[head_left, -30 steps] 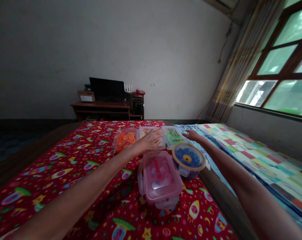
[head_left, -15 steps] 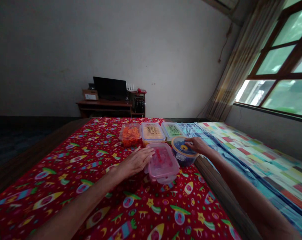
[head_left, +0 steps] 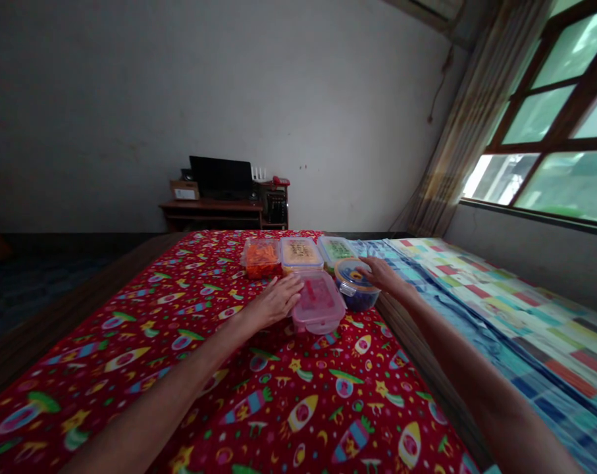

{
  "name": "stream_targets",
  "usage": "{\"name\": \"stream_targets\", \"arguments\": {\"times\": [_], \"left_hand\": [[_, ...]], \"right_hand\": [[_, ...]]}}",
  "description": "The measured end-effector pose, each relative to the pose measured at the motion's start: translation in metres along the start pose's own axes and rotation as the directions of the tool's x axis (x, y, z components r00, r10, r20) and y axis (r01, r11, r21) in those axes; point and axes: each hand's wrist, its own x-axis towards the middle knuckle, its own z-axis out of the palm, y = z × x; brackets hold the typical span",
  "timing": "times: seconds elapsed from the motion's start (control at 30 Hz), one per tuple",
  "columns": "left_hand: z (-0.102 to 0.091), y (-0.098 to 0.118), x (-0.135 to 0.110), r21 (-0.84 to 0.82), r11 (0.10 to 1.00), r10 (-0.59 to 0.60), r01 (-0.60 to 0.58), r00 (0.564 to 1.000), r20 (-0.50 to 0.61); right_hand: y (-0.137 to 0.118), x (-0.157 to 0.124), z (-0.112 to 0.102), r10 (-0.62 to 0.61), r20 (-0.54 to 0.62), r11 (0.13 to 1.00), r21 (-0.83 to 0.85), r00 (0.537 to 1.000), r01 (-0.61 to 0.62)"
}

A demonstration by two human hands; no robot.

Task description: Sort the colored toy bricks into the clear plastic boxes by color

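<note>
My left hand [head_left: 276, 301] lies flat on the red rocket-print cloth [head_left: 189, 368], fingers stretched out and touching the left side of a pink-lidded clear box [head_left: 318, 304] with red pieces inside. My right hand [head_left: 383, 274] rests on the rim of a round orange-rimmed tub [head_left: 353, 288] holding blue pieces, fingers spread over its lid. Behind them stand three lidded boxes in a row: one with orange pieces [head_left: 261, 256], one with yellow pieces [head_left: 301, 253] and one with green pieces [head_left: 336, 250].
A patchwork checked blanket [head_left: 480, 303] covers the surface to the right, under a window [head_left: 549, 131] with a curtain. At the far wall stands a wooden desk [head_left: 214, 212] with a dark monitor [head_left: 221, 178] and small devices.
Both hands drew back from the rear row of boxes to the pink box and the round tub, which slid farther from me, up against the rear row. The view tilted and pulled back.
</note>
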Motion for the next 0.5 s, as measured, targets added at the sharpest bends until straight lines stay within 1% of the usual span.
{"name": "stream_targets", "arguments": {"times": [0.03, 0.1, 0.17, 0.3, 0.43, 0.5], "left_hand": [[0.001, -0.001, 0.0, 0.001, 1.0, 0.014, -0.014, 0.999, -0.032], [0.002, -0.002, 0.002, -0.006, 0.999, 0.037, -0.038, 0.994, -0.1], [0.001, -0.001, 0.002, -0.019, 0.998, 0.05, -0.054, 0.987, -0.151], [-0.002, 0.002, -0.007, -0.04, 0.998, 0.047, -0.056, 0.982, -0.182], [-0.002, 0.002, -0.024, -0.053, 0.999, 0.002, -0.012, 0.983, -0.185], [-0.003, 0.003, -0.03, -0.061, 0.998, -0.004, -0.008, 0.982, -0.187]], "right_hand": [[-0.004, -0.002, 0.001, -0.042, -0.016, 0.999, 0.004, 0.999, 0.042], [-0.011, -0.005, 0.003, -0.167, -0.029, 0.986, 0.006, 0.986, 0.167], [-0.016, -0.007, 0.007, -0.256, 0.011, 0.967, -0.004, 0.967, 0.256], [-0.015, -0.009, 0.013, -0.245, 0.115, 0.968, -0.027, 0.963, 0.249], [-0.011, -0.008, 0.016, -0.265, 0.111, 0.961, -0.048, 0.958, 0.272], [-0.012, -0.008, 0.015, -0.268, 0.117, 0.959, -0.062, 0.956, 0.276]]}}
